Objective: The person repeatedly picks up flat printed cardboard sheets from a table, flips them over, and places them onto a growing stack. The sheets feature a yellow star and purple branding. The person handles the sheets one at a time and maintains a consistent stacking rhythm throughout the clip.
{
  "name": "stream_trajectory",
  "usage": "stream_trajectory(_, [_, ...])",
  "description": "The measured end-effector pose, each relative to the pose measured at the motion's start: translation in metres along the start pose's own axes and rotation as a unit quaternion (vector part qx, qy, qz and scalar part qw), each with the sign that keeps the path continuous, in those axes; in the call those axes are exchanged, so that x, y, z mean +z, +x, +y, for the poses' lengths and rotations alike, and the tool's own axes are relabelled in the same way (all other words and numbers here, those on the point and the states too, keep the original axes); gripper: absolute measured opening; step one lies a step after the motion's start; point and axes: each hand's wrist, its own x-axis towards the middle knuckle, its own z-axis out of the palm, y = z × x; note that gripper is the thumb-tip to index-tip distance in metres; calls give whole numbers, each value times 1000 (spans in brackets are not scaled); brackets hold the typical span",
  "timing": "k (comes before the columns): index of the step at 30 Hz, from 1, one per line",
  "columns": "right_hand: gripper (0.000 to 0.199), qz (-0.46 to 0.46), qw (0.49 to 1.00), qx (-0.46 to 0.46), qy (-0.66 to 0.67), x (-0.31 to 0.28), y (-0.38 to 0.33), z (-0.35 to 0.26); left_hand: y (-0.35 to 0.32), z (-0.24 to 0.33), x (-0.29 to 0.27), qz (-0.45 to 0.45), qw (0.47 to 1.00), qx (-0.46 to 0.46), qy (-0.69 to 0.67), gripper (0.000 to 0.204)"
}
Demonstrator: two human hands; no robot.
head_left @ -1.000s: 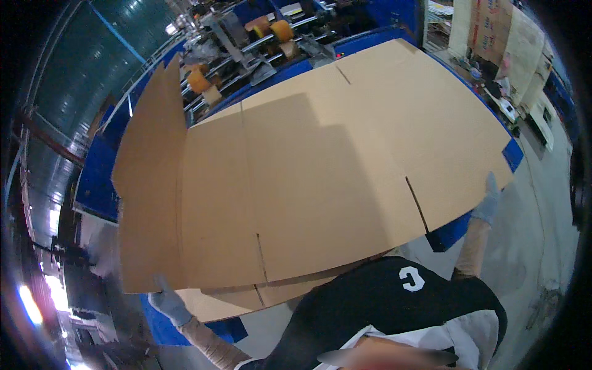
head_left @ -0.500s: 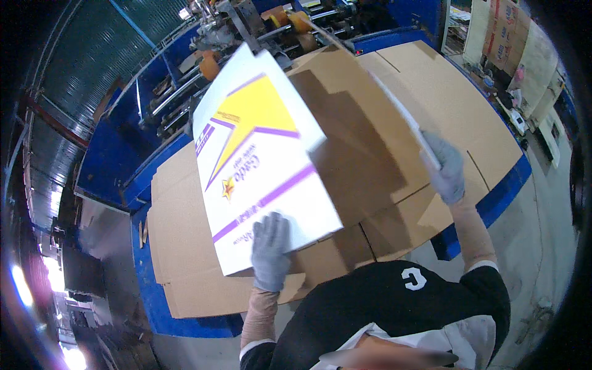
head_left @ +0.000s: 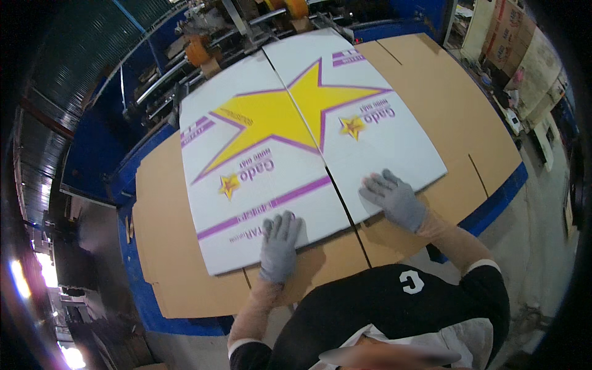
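A flat carton (head_left: 265, 191) lies with its white printed side up, its two panels folded down toward a dark gap running between them. Large yellow stars with purple edging spread over both panels. My left hand (head_left: 280, 248), in a grey glove, rests on the near edge of the left panel with fingers stretched out. On the right panel my gloved right hand (head_left: 396, 200) lies with its fingers spread near the front edge. Beneath the carton is a larger brown cardboard sheet (head_left: 447, 111), with cut slots showing at its edges.
A blue table (head_left: 137, 280) carries the cardboard. Beyond its far edge stands a machine with metal shafts (head_left: 161, 81) and orange rollers (head_left: 197, 50). At the far right are a brown printed carton (head_left: 509, 34) and a pale cabinet-like stand (head_left: 542, 68) with small items.
The raised right panel has come down flat, showing its printed face. My right hand moved left and inward onto it, while the left panel settled flat under my left hand.
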Motion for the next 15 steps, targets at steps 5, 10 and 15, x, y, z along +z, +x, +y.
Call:
stream_trajectory(5, [50,63,998,15,1,36,84,54,78,-63,16,51,999,-16,-1,57])
stream_trajectory(10, [51,105,993,48,-12,76,177,120,166,-118,13,62,992,-83,66,52])
stream_trajectory(15, [45,162,960,209,-94,91,232,174,137,-116,-7,138,983,-106,63,46])
